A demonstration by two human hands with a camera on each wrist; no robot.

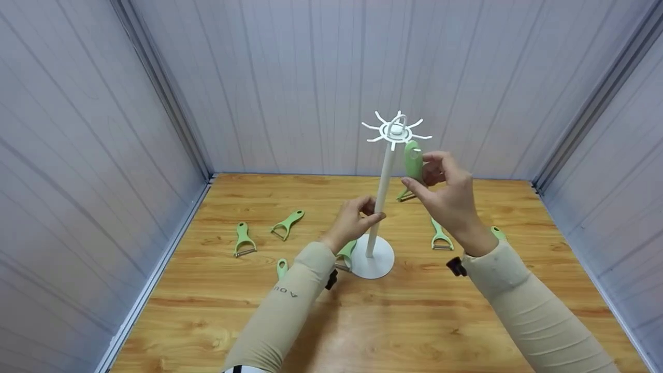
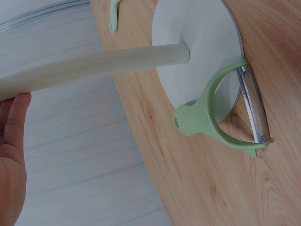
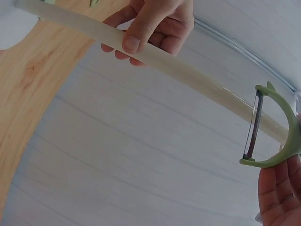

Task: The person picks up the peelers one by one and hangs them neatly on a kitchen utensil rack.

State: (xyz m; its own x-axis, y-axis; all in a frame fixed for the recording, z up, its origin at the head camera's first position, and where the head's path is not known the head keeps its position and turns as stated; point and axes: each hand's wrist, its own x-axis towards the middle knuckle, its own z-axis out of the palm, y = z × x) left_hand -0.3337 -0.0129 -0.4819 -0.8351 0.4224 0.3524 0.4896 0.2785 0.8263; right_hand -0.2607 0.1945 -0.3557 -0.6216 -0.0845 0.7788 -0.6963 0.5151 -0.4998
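A white stand has a round base (image 1: 382,261), an upright pole (image 1: 385,178) and a ring of hooks (image 1: 396,133) on top. My left hand (image 1: 353,220) grips the pole partway up, thumb across it. Just under the hooks on the right, my right hand (image 1: 448,194) pinches a green peeler (image 1: 413,165), its handle end up and blade end down. A white hook tip shows at the handle's hole; whether it passes through I cannot tell. In the right wrist view, the blade end of this peeler (image 3: 275,163) appears beside the pole.
Another green peeler (image 2: 195,117) lies against the base, partly over its edge. More peelers (image 1: 242,238) lie scattered on the wooden table (image 1: 414,316), left and right of the stand, some partly hidden by my arms. Pale panel walls (image 1: 290,77) enclose the table.
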